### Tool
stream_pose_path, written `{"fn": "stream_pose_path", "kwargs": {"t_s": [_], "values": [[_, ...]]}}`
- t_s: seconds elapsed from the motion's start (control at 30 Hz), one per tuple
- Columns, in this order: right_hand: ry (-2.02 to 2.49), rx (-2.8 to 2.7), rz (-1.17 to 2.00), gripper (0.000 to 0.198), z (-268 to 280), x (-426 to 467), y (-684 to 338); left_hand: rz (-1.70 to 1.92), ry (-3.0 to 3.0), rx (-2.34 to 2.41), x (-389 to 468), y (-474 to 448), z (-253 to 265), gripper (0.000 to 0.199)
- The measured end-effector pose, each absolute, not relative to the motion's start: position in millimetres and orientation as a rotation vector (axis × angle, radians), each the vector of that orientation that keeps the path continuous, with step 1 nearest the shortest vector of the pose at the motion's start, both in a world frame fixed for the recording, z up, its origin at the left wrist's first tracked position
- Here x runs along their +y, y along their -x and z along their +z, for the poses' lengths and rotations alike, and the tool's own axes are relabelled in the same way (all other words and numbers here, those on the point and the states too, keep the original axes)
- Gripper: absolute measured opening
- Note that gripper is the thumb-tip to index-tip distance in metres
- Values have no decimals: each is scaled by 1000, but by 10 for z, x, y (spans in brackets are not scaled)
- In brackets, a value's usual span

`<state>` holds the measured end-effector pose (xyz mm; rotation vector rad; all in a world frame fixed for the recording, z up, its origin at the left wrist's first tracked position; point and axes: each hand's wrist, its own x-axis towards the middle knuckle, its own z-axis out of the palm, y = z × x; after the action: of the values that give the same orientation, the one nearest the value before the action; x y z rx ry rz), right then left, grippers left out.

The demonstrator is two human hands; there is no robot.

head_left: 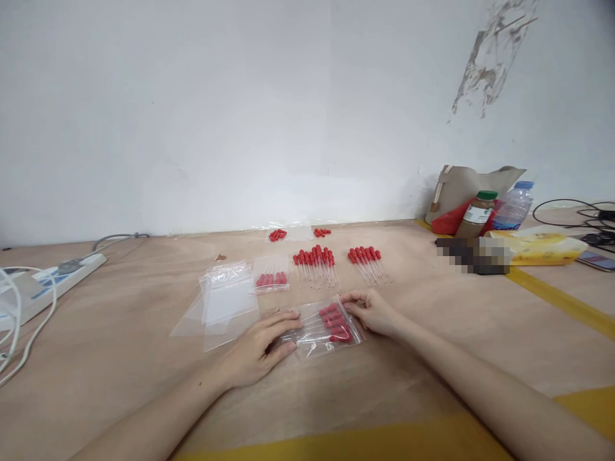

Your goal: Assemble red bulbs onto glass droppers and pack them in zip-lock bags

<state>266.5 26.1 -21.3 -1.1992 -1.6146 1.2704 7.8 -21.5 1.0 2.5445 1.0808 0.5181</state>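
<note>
A clear zip-lock bag (312,330) holding several glass droppers with red rubber bulbs lies on the table in front of me. My left hand (262,346) rests at the bag's left end, fingers stretched out and thumb apart. At the upper right corner, by the zip edge, my right hand (368,312) pinches the bag between thumb and fingers. Just behind it lies another zip-lock bag (271,269) with red-bulbed droppers inside. Two groups of loose droppers, a middle pile (316,264) and a right pile (369,262), lie farther back.
Flat bags (225,307) are stacked at left. Loose red bulbs (277,235) lie near the wall. A power strip (57,285) with white cables stands far left. At right are a green-capped bottle (476,214), a water bottle (514,205), a yellow tissue pack (542,248) and a phone (596,259).
</note>
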Motion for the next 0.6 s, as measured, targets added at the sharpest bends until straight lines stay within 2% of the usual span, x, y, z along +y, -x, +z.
{"fn": "stream_pose_path", "kwargs": {"t_s": [0.23, 0.37, 0.6], "values": [[1317, -1532, 1392, 37, -150, 167, -2711, 510, -2537, 1064, -206, -73, 14, 34], [1254, -1573, 1480, 31, -148, 137, -2638, 528, -2527, 1041, -210, -78, 23, 33], [1202, -1655, 1505, 33, -119, 128, -2703, 534, -2494, 1068, -230, -79, 30, 33]]}}
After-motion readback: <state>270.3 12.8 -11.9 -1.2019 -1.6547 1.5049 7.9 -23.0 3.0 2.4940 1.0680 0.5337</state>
